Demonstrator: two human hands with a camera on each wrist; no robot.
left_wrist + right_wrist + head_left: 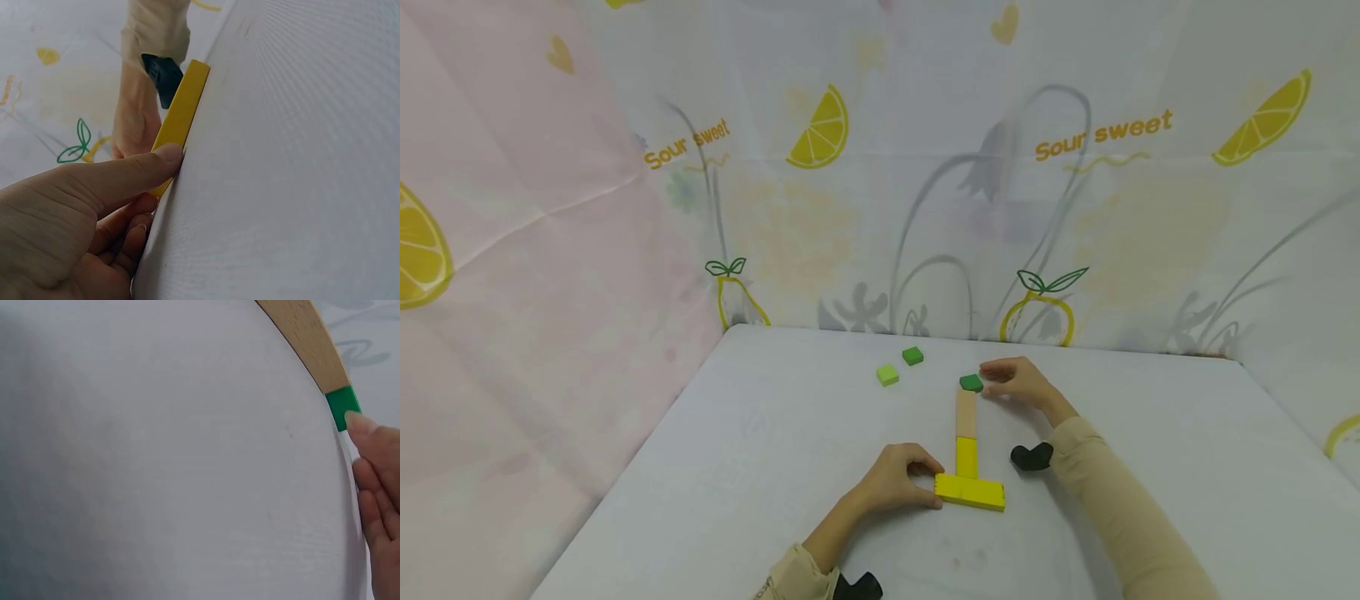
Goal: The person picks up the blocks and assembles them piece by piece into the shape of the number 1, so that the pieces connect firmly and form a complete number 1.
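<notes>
My left hand (891,482) (81,212) pinches the left end of a yellow bar (972,493) (181,112) between thumb and fingers. The bar lies crosswise, and a shorter yellow block (967,457) runs away from its middle. Beyond that, in line, lies a plain wooden block (966,414) (310,347). A dark green block (971,382) (342,405) sits at the wooden block's far end. The right hand (1021,385) (384,481) is at its right side, the thumb touching its corner and the fingers extended, apart from the thumb in the head view.
A light green block (887,375) and another dark green block (913,356) lie at the back, left of the row. Black wrist pieces (1032,457) show at both cuffs. A patterned cloth (880,208) hangs behind the white table (760,417).
</notes>
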